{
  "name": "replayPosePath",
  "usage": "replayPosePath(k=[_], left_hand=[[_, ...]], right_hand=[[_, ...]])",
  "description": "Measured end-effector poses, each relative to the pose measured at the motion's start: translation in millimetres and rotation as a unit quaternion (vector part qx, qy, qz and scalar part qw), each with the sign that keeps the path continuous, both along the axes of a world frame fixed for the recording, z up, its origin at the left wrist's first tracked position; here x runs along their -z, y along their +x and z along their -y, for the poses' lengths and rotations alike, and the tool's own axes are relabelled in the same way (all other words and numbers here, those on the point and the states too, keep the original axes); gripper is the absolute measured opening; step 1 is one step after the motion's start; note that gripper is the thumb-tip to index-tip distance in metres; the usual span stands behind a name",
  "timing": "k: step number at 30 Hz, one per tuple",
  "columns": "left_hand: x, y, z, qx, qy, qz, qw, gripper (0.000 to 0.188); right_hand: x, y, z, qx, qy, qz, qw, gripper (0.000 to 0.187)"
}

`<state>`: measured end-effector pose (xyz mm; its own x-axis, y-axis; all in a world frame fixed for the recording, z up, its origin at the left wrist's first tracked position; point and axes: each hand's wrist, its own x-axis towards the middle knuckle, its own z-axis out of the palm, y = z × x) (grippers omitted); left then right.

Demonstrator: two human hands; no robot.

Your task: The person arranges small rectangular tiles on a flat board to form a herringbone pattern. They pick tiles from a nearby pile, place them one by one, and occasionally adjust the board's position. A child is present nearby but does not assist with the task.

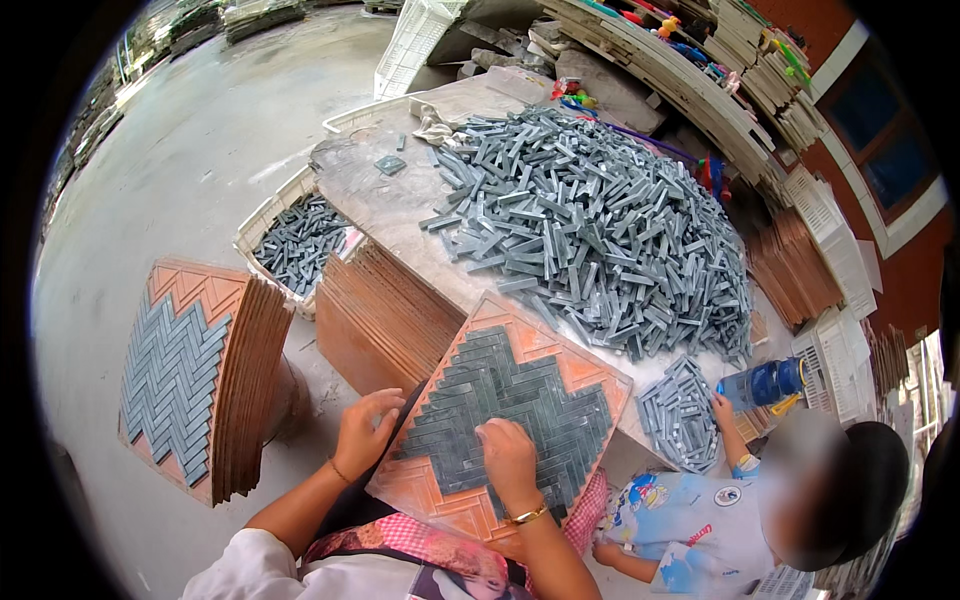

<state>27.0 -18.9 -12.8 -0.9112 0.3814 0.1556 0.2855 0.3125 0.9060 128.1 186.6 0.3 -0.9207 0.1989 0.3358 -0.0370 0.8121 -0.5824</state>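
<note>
On my lap lies an orange mould tray, tilted, with dark grey stone strips set in it in a herringbone pattern. Bare orange grooves show along its upper right edge and lower left corner. My right hand rests over the middle of the strips, fingers curled together; whether a small strip is inside them is hidden. Beside the tray's left edge, my left hand is held with thumb and fingers apart and nothing visible in it.
A large heap of grey strips covers the table ahead. Stacked trays stand left of my tray, with another filled stack further left. A crate holds strips. At right, another person reaches near a blue bottle.
</note>
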Motion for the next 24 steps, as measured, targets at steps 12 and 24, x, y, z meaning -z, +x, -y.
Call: replayPosePath(k=[12,24], left_hand=[[-8,5,-17,0.025,0.04,-0.059,0.997,0.014],[8,8,-11,0.005,0.053,-0.051,0.997,0.013]], right_hand=[[-8,-6,12,0.053,0.006,0.04,0.998,0.016],[-10,-3,11,0.029,-0.007,0.026,0.999,0.013]])
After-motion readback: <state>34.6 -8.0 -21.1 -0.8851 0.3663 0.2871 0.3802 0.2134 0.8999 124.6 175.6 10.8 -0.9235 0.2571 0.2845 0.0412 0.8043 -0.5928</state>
